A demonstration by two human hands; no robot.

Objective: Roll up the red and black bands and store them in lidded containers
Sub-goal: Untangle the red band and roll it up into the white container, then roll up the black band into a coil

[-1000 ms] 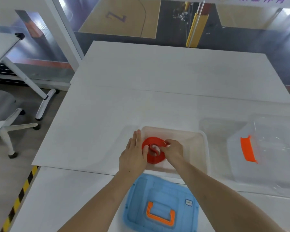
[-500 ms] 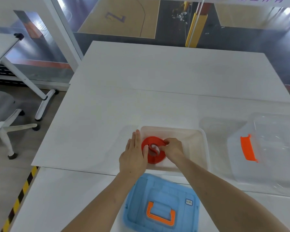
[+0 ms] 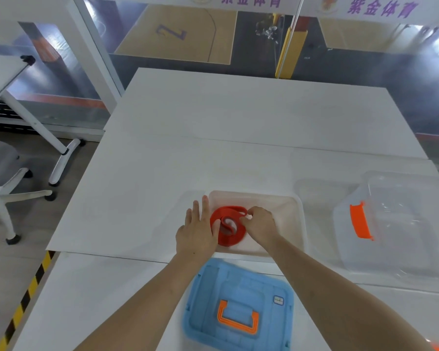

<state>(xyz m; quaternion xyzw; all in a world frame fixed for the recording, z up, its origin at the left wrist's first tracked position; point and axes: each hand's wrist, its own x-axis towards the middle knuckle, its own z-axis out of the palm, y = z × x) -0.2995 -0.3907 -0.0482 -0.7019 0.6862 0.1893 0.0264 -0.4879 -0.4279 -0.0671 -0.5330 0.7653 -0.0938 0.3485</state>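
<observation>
You're seating the coiled red band in the open tub: left hand flat and open against the coil, right hand pinching its loose end; next, probably let go, then fit the blue lid lying just in front of the tub.

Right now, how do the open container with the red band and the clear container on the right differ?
The open container sits upright and holds the coiled red band, with both hands in it; the clear container on the right looks tilted and holds no band. The open one shows no orange part; the clear one carries an orange latch. Both are translucent plastic on the white table.
</observation>
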